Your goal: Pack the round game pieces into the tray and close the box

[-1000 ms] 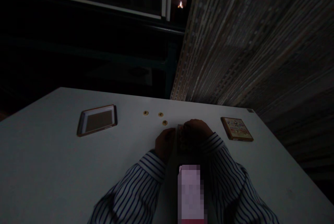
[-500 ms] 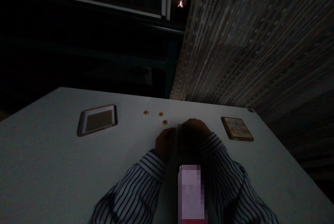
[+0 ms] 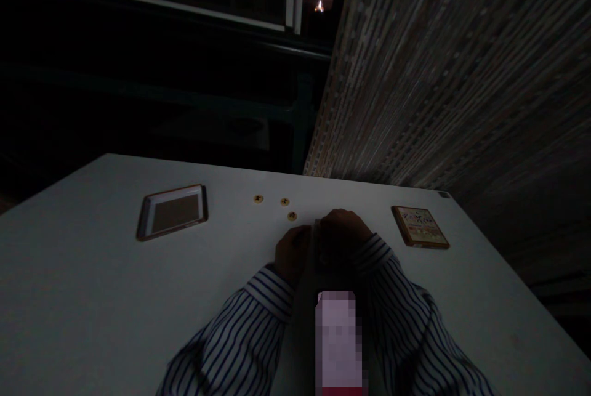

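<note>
dim case (image 3: 317, 254): centre of frame, visible left edge runs up-frame, full long axis hidden | left hand (image 3: 292, 254) curled by that edge, right hand (image 3: 346, 230) bent over case; grip: can't tell, both | printed box (image 3: 421, 227) right of frame | open tray (image 3: 175, 214) left | three round pieces (image 3: 285, 202) above left hand

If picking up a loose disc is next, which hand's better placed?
Left, probably: the left hand is closer to the discs; the right hand sits nearer the patterned box.
</note>
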`<action>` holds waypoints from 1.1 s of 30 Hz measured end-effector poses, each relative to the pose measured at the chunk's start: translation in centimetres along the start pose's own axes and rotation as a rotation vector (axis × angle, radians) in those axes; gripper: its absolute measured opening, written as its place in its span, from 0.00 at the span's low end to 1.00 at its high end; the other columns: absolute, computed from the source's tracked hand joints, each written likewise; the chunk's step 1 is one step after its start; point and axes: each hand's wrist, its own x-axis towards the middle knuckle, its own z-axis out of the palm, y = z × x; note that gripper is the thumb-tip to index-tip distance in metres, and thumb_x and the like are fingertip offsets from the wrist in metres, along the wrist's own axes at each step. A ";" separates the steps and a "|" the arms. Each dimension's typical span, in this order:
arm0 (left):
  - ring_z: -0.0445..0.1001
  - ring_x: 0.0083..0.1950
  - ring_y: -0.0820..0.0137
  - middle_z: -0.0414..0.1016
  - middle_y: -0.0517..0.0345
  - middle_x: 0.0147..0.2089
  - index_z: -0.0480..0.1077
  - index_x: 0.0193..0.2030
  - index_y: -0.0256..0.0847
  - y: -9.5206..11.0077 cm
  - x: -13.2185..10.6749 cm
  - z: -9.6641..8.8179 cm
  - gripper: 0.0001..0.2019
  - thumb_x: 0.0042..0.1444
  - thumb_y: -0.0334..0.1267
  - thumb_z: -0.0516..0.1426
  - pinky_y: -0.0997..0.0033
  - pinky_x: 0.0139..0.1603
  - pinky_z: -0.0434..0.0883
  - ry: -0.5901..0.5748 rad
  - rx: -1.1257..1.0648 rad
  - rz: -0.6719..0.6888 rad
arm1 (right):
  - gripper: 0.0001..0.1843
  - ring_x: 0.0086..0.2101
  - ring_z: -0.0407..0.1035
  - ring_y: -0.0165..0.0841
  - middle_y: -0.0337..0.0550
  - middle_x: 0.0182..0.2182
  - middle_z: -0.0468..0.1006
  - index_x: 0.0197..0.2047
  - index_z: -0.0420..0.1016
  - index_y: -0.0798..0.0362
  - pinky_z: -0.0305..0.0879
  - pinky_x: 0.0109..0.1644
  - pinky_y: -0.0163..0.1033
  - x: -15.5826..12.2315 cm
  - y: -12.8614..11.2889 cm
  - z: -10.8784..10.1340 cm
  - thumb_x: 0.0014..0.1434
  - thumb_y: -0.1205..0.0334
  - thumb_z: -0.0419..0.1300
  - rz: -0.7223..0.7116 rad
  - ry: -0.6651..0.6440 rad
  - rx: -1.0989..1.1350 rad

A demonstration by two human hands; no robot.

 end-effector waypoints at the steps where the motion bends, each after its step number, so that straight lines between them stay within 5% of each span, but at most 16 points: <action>1: 0.74 0.38 0.68 0.76 0.53 0.37 0.72 0.37 0.39 0.1 0.0 0.0 0.12 0.49 0.42 0.53 0.68 0.40 0.71 0.000 -0.003 -0.004 | 0.17 0.38 0.68 0.35 0.48 0.39 0.73 0.40 0.73 0.50 0.60 0.37 0.36 0.0 0.0 0.0 0.58 0.55 0.46 -0.007 0.004 0.002; 33: 0.74 0.37 0.67 0.77 0.53 0.36 0.72 0.37 0.39 0.5 -0.1 -0.1 0.12 0.48 0.41 0.54 0.65 0.40 0.72 0.013 0.028 0.003 | 0.16 0.37 0.68 0.36 0.49 0.39 0.73 0.41 0.72 0.52 0.61 0.37 0.37 0.1 0.2 0.2 0.59 0.56 0.46 -0.011 0.027 -0.012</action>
